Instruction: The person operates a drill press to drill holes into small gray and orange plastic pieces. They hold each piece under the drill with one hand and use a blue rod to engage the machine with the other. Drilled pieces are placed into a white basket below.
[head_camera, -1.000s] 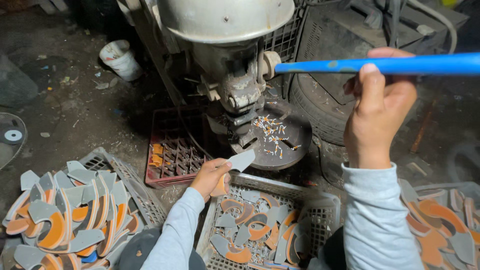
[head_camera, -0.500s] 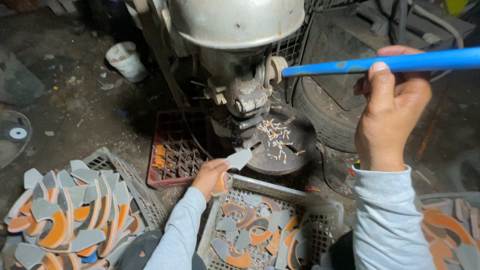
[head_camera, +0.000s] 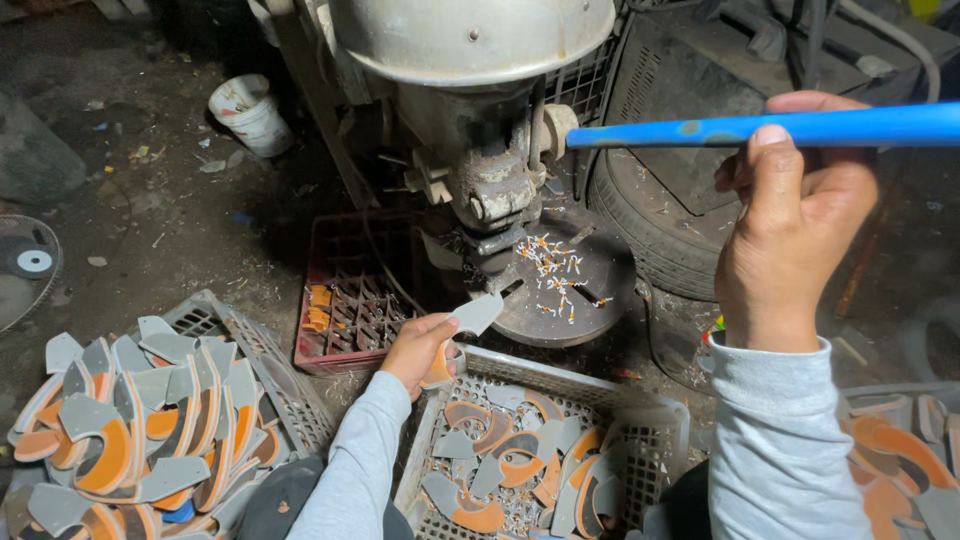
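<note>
My right hand (head_camera: 790, 235) is wrapped around the blue lever (head_camera: 760, 128) of a grey metal press (head_camera: 480, 110), up at the right. My left hand (head_camera: 420, 350) holds a curved grey and orange piece (head_camera: 470, 318) by one end. The piece's grey tip points toward the press's round base plate (head_camera: 575, 285), just below the punch head. Small orange and white scraps lie scattered on that plate.
A grey crate (head_camera: 545, 455) of curved grey-orange pieces sits below my left hand. A heaped crate (head_camera: 130, 430) stands at the left, more pieces (head_camera: 900, 460) at the right. A red crate (head_camera: 345, 290), a white bucket (head_camera: 250, 113) and a tyre (head_camera: 650, 225) surround the press.
My right hand has stayed on the blue lever, which sits a little lower in view. My left hand keeps the piece near the base plate with little movement.
</note>
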